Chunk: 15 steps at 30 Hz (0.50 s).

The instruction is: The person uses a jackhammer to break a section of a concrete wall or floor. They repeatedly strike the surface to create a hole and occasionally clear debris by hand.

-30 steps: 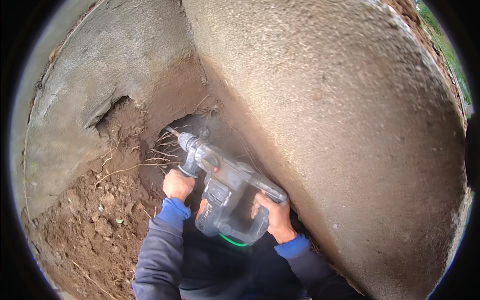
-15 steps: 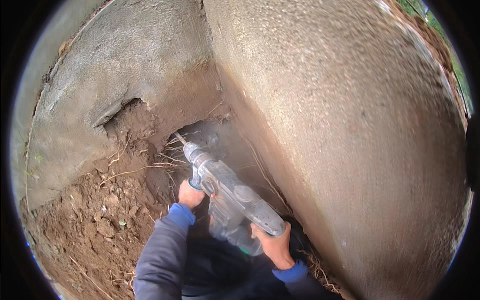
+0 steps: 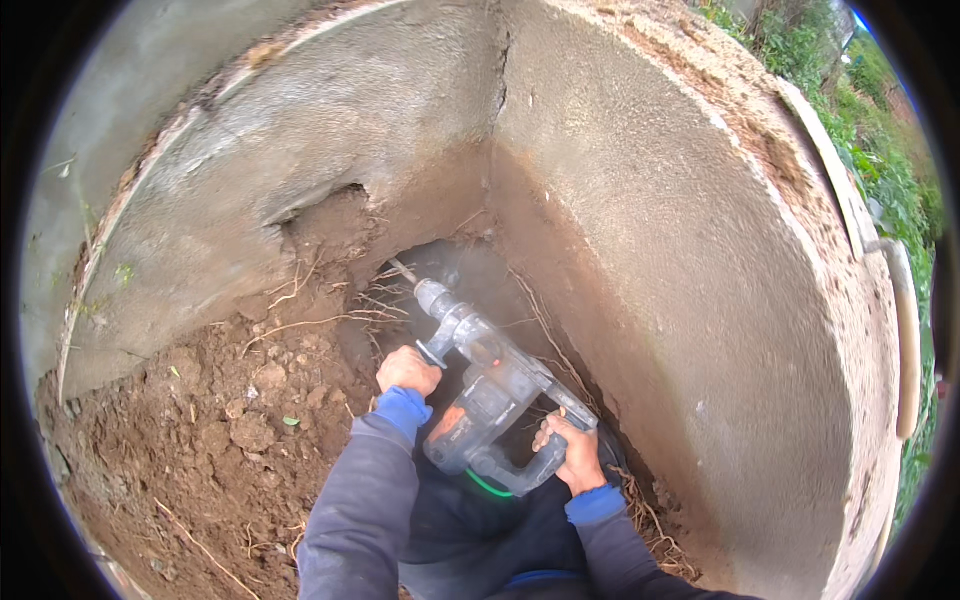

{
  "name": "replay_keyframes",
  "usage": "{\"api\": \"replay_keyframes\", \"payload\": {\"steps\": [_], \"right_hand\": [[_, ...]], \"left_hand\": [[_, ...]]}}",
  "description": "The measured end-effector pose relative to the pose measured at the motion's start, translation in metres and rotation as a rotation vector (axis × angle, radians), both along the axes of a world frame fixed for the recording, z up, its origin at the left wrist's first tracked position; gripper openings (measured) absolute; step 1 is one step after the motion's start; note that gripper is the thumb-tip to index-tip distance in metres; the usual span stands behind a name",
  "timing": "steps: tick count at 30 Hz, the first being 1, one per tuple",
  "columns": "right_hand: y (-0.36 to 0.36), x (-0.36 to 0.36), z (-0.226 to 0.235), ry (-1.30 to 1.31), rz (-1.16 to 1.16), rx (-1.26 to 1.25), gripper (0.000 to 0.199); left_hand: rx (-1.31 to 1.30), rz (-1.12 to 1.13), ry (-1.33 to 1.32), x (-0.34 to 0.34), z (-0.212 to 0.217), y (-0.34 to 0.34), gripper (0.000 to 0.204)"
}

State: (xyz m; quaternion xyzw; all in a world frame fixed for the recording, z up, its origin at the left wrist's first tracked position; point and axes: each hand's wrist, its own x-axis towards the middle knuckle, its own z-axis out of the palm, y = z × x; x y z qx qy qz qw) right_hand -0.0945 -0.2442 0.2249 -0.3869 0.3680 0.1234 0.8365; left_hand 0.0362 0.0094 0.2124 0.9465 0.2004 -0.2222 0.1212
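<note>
A dusty grey rotary hammer drill (image 3: 487, 373) with an orange patch slants across the pit, its body toward me. Its steel bit (image 3: 403, 270) points up and left at a hollow under the left wall, where thin roots (image 3: 378, 305) hang. My left hand (image 3: 408, 371) is wrapped round the front side handle. At the back, my right hand (image 3: 572, 450) grips the rear handle, fingers curled round it. A green cord end (image 3: 488, 484) shows beneath the tool. Whether the bit's tip touches the soil cannot be made out.
Rough concrete walls (image 3: 680, 260) meet in a corner ahead, with a crack down the joint. Loose brown soil (image 3: 210, 440) with clods and roots slopes at left. A broken gap (image 3: 325, 205) opens in the left wall. A pale pipe (image 3: 903, 340) runs outside the right wall, near green plants.
My view has tilted and pulled back, so more of the right wall's top shows. The drill has turned to show its side and rear handle; both hands still hold it.
</note>
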Motion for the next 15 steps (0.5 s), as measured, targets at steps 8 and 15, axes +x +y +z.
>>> {"api": "replay_keyframes", "payload": {"steps": [8, 15], "right_hand": [[-0.015, -0.01, -0.022, -0.19, 0.043, 0.083, 0.017], [-0.017, -0.038, -0.043, -0.142, 0.036, 0.072, 0.011]], "left_hand": [[-0.083, 0.048, 0.05, -0.002, 0.004, -0.004, 0.039], [-0.061, -0.002, 0.078, -0.012, -0.02, -0.014, 0.038]]}}
